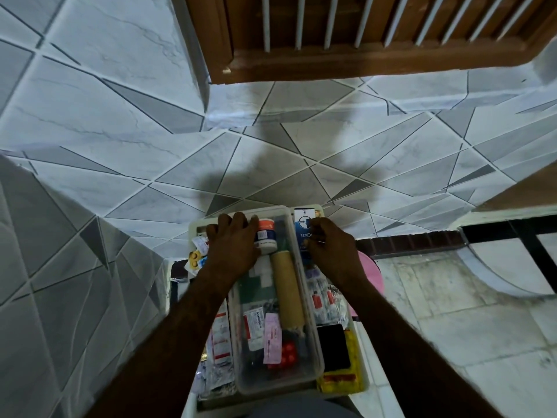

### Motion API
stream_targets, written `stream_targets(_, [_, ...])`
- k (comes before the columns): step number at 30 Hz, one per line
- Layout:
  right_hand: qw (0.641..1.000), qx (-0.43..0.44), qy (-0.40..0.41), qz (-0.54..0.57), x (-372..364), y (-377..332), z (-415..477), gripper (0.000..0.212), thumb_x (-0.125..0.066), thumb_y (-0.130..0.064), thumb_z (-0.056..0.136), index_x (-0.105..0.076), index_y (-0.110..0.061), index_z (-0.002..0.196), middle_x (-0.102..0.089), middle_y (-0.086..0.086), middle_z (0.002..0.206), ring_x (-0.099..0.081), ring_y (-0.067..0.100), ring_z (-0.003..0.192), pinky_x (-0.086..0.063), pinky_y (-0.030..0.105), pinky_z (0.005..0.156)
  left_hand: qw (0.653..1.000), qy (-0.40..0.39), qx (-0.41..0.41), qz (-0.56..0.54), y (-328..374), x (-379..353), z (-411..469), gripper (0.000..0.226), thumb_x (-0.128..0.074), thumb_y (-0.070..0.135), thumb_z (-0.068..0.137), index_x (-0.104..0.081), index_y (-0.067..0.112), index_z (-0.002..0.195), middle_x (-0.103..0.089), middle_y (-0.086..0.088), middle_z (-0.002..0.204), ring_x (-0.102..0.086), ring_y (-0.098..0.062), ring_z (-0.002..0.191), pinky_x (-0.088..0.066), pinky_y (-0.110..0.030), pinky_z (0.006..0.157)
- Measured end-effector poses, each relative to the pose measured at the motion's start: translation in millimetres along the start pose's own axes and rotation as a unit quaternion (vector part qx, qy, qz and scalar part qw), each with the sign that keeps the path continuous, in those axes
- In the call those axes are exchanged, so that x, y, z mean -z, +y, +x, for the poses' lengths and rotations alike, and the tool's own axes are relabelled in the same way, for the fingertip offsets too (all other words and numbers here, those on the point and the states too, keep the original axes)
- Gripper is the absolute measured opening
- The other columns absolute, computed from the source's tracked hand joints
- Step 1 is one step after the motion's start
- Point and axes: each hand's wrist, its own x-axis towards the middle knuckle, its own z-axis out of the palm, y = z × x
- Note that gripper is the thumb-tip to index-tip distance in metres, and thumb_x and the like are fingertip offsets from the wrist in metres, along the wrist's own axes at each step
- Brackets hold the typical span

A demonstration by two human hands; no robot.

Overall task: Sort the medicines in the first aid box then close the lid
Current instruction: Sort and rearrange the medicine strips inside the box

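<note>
The white first aid box surrounds the clear tray, which sits in its middle and is packed with a tan roll, a white jar and blister strips. Our left hand lies over the tray's far left corner; we cannot tell whether its fingers hook the rim. Just right of the tray's far end, our right hand pinches the blue carton. We judge the carton to be light, stiff card, best held by its long edges.
</note>
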Motion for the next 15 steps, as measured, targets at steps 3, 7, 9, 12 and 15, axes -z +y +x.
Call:
stream_targets(3, [1.000,0.004,0.000,-0.006,-0.9,1.3,-1.0,0.038,-0.060,-0.012,0.092,-0.053,-0.013,0.129,-0.062,0.009,0.126,-0.061,0.020,0.112,-0.052,0.039,0.096,1.000,-0.004,-0.002,-0.018,-1.1,1.7,-4.1,0.078,-0.062,0.052,0.083,-0.028,0.025,0.147,-0.039,-0.009,0.144,-0.031,-0.034,0.131,-0.027,-0.049,0.105])
stream_targets(7, [1.000,0.012,0.013,-0.015,-0.4,2.1,-3.0,0.037,-0.059,-0.012,0.093,-0.053,-0.015,0.129,-0.063,0.006,0.125,-0.061,0.016,0.109,-0.051,0.028,0.091,0.979,0.060,0.052,-0.188,-26.3,12.4,-12.6,0.077,-0.063,0.059,0.079,-0.038,0.027,0.144,-0.044,-0.008,0.139,-0.040,-0.034,0.126,-0.036,-0.047,0.101])
stream_targets(9, [1.000,0.015,0.019,-0.013,-0.2,3.2,-3.4,0.036,-0.059,-0.011,0.093,-0.054,-0.016,0.128,-0.062,0.005,0.125,-0.060,0.015,0.110,-0.051,0.028,0.091,0.935,0.128,0.093,-0.317,-49.7,17.4,-18.0,0.062,-0.064,0.052,0.083,-0.050,0.023,0.137,-0.053,-0.010,0.125,-0.053,-0.029,0.111,-0.046,-0.040,0.090])
stream_targets(12, [0.999,0.014,0.022,-0.023,-3.0,8.1,-2.7,0.036,-0.060,-0.012,0.092,-0.055,-0.018,0.127,-0.062,0.004,0.126,-0.058,0.017,0.115,-0.052,0.038,0.097,0.922,0.135,0.158,-0.328,-77.8,19.8,-25.9,0.042,-0.067,0.025,0.089,-0.059,0.014,0.129,-0.060,-0.014,0.118,-0.063,-0.025,0.096,-0.042,-0.025,0.079])
stream_targets(15, [0.999,0.000,0.028,-0.043,-6.6,12.6,-2.8,0.038,-0.061,-0.016,0.091,-0.054,-0.019,0.128,-0.059,0.005,0.129,-0.055,0.019,0.118,-0.049,0.041,0.099,0.937,0.056,0.179,-0.295,-88.8,11.3,-35.3,0.043,-0.071,0.025,0.086,-0.061,0.013,0.126,-0.062,-0.015,0.117,-0.064,-0.026,0.097,-0.047,-0.030,0.082])
